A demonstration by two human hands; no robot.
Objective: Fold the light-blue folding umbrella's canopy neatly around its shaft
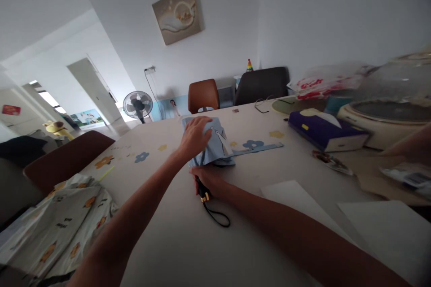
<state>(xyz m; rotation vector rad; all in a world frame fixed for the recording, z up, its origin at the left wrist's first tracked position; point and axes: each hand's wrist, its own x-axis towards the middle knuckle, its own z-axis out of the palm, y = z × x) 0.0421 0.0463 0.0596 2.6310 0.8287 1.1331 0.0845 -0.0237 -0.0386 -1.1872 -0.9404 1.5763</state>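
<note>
A light blue folding umbrella (pixel 215 145) lies on the table, its canopy loosely folded and printed with a white figure. Its closure strap (pixel 259 149) stretches out to the right across the tabletop. My left hand (pixel 197 134) rests on top of the canopy with its fingers stretched over the cloth. Below it, my right hand (pixel 208 181) is closed around the black handle (pixel 202 189), which points toward me. A gold-coloured ring and a black wrist loop (pixel 220 217) hang from the handle's near end. The right fingertips are partly hidden underneath.
Patterned cloth (pixel 77 219) covers the table's left front. On the right are white paper sheets (pixel 299 202), a purple tissue box (pixel 326 130), a plastic bag (pixel 330 83) and a large round appliance (pixel 387 107). Glasses (pixel 261 105) lie farther back. Chairs stand around the table.
</note>
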